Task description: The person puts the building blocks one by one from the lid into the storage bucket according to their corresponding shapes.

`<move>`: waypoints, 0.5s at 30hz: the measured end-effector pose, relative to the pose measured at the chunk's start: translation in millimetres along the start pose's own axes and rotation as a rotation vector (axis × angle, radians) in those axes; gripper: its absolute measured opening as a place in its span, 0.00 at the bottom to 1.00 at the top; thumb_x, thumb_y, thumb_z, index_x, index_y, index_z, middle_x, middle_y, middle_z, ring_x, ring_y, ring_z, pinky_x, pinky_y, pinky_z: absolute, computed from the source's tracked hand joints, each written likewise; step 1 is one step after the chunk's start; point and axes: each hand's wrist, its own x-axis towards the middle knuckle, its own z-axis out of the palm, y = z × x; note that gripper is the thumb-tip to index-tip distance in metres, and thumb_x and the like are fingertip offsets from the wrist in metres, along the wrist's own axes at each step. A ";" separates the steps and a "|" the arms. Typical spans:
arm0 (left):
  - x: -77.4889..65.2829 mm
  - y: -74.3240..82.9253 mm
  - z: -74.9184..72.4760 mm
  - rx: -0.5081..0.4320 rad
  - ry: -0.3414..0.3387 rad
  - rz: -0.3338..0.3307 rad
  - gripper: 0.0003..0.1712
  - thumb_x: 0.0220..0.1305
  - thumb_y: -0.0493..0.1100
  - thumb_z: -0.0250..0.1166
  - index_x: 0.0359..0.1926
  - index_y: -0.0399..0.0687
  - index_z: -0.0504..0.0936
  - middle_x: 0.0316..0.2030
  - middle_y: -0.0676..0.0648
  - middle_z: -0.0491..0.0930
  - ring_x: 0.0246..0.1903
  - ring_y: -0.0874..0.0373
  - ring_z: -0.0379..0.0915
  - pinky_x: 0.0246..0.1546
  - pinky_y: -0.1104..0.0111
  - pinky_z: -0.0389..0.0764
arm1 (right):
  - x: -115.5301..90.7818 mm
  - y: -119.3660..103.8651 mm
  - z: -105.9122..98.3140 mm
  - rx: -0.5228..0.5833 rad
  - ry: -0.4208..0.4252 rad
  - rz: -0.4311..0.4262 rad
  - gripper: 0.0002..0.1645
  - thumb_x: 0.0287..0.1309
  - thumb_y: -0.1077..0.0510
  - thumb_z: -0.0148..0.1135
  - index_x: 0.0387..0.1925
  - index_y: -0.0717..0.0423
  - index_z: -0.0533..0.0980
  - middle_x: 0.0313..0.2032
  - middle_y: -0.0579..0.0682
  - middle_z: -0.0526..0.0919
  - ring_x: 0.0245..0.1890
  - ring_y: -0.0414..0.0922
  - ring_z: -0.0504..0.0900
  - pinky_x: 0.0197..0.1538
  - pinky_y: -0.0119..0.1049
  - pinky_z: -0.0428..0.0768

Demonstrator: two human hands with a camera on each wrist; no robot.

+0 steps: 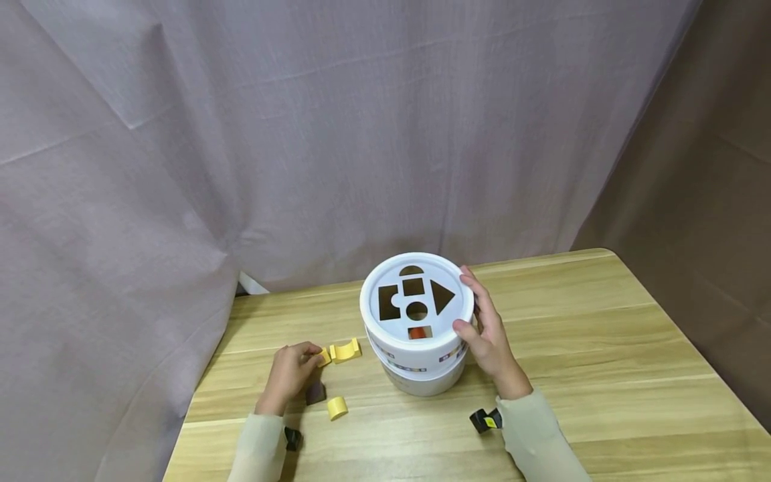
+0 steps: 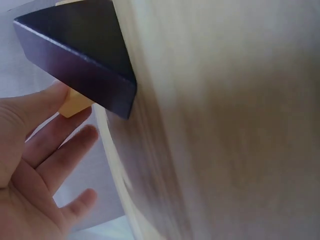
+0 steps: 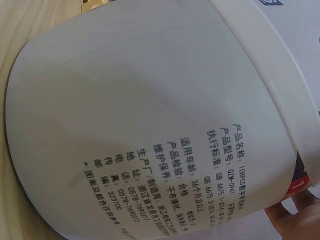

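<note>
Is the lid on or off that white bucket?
On: the lid, with its cut-out shapes, covers the top of the bucket, and the right hand grips its edge. How firmly it fits, I cannot tell.

The left sleeve and right sleeve are cut long in pale grey-green cloth, and the left hand and right hand are left bare. A black left wrist device and a black right wrist device (marked by a yellow patch) are also worn.

A grey curtain and browner drape are hanging behind and beside a wood-grain surface, suggesting a curtained-off booth.
</note>
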 end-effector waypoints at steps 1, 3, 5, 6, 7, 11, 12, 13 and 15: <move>-0.5 -0.2 0.0 -0.007 0.004 0.001 0.06 0.66 0.36 0.74 0.42 0.40 0.90 0.40 0.44 0.91 0.45 0.43 0.88 0.70 0.33 0.64 | 0.1 0.3 0.1 0.001 -0.001 -0.001 0.44 0.56 0.66 0.59 0.76 0.67 0.61 0.82 0.60 0.55 0.83 0.47 0.52 0.82 0.36 0.49; -1.7 -0.8 0.1 -0.024 0.011 0.004 0.06 0.67 0.35 0.73 0.44 0.39 0.90 0.41 0.43 0.91 0.46 0.43 0.88 0.67 0.37 0.71 | 0.2 0.5 0.5 0.003 -0.002 -0.003 0.44 0.57 0.66 0.59 0.76 0.67 0.61 0.82 0.60 0.55 0.83 0.47 0.51 0.81 0.36 0.49; -2.8 -1.8 0.4 -0.039 0.020 0.011 0.07 0.67 0.34 0.73 0.45 0.37 0.90 0.42 0.42 0.91 0.47 0.42 0.87 0.62 0.43 0.79 | 0.1 0.9 0.8 0.003 -0.002 0.001 0.44 0.57 0.66 0.59 0.76 0.67 0.61 0.82 0.60 0.55 0.83 0.47 0.51 0.81 0.36 0.49; -3.2 -2.4 0.6 -0.043 0.026 0.014 0.07 0.67 0.34 0.72 0.45 0.37 0.90 0.42 0.42 0.91 0.47 0.42 0.87 0.58 0.45 0.82 | 0.3 0.9 1.0 0.004 -0.003 0.003 0.44 0.57 0.65 0.60 0.76 0.66 0.61 0.82 0.59 0.55 0.83 0.47 0.51 0.81 0.36 0.49; -3.5 -2.8 0.4 -0.050 0.032 0.018 0.07 0.67 0.33 0.72 0.45 0.37 0.90 0.43 0.41 0.90 0.47 0.42 0.88 0.54 0.48 0.85 | 0.3 1.1 1.2 0.002 -0.003 0.004 0.44 0.57 0.65 0.60 0.77 0.66 0.61 0.82 0.59 0.55 0.83 0.47 0.51 0.81 0.36 0.49; -3.3 -3.3 -0.5 -0.068 0.044 0.024 0.06 0.68 0.32 0.72 0.45 0.37 0.90 0.44 0.40 0.90 0.48 0.41 0.88 0.49 0.51 0.88 | -0.2 1.6 1.4 -0.003 0.001 0.003 0.44 0.57 0.65 0.60 0.77 0.65 0.61 0.82 0.58 0.55 0.83 0.47 0.52 0.81 0.36 0.49; -3.0 -3.0 -1.0 -0.069 0.043 0.023 0.07 0.68 0.32 0.71 0.45 0.37 0.90 0.44 0.40 0.90 0.49 0.41 0.88 0.49 0.51 0.88 | -0.3 1.2 1.4 -0.003 0.002 0.002 0.44 0.57 0.65 0.60 0.77 0.65 0.62 0.82 0.58 0.55 0.83 0.47 0.52 0.81 0.36 0.49; -2.9 -2.6 -1.5 -0.068 0.042 0.025 0.07 0.68 0.33 0.71 0.45 0.37 0.90 0.44 0.40 0.90 0.49 0.41 0.87 0.50 0.50 0.87 | -0.4 0.8 1.4 -0.004 0.003 0.004 0.45 0.57 0.65 0.59 0.77 0.65 0.62 0.82 0.58 0.55 0.82 0.47 0.52 0.81 0.36 0.50; -2.9 -1.1 -2.9 -0.057 0.043 0.024 0.07 0.68 0.33 0.72 0.46 0.37 0.90 0.45 0.40 0.90 0.50 0.41 0.87 0.52 0.49 0.86 | -0.4 -0.5 1.6 -0.001 0.002 0.010 0.44 0.57 0.65 0.60 0.77 0.65 0.62 0.82 0.58 0.55 0.83 0.47 0.52 0.81 0.36 0.49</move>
